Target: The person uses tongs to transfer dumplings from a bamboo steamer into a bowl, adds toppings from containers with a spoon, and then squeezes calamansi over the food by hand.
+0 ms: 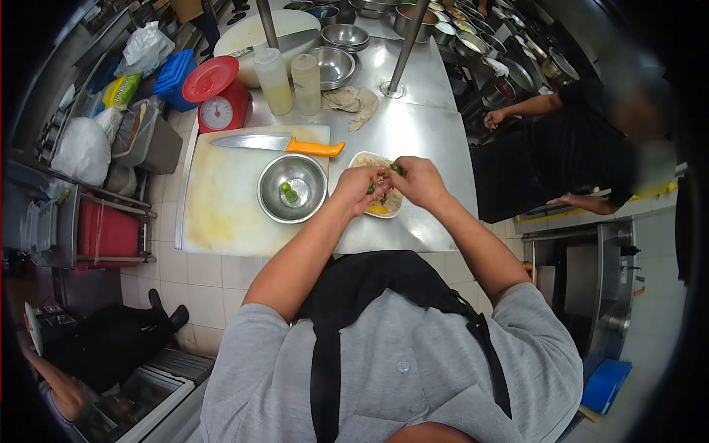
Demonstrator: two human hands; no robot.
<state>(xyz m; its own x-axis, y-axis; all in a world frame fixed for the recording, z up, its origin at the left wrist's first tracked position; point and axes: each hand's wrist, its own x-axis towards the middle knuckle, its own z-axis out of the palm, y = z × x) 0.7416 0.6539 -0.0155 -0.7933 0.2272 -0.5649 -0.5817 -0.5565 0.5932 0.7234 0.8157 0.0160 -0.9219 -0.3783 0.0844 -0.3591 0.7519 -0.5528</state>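
Both of my hands are over a white rectangular dish (386, 215) of pale food with a yellow piece near its front edge. My left hand (357, 189) is closed around a small green citrus piece (371, 189). In my right hand (418, 181), pinched between the fingers, is another green citrus piece (397, 169). Left of the hands, a steel bowl (292, 188) with a few green citrus pieces (288, 192) rests on the white cutting board (214, 199). Behind that bowl lies a knife with an orange handle (315, 148).
A red scale (223, 107), two squeeze bottles (306, 85), a cloth (353, 103) and stacked steel bowls (346, 37) stand at the back. A metal pole (408, 48) rises from the table. One person stands at the right, another is at the lower left.
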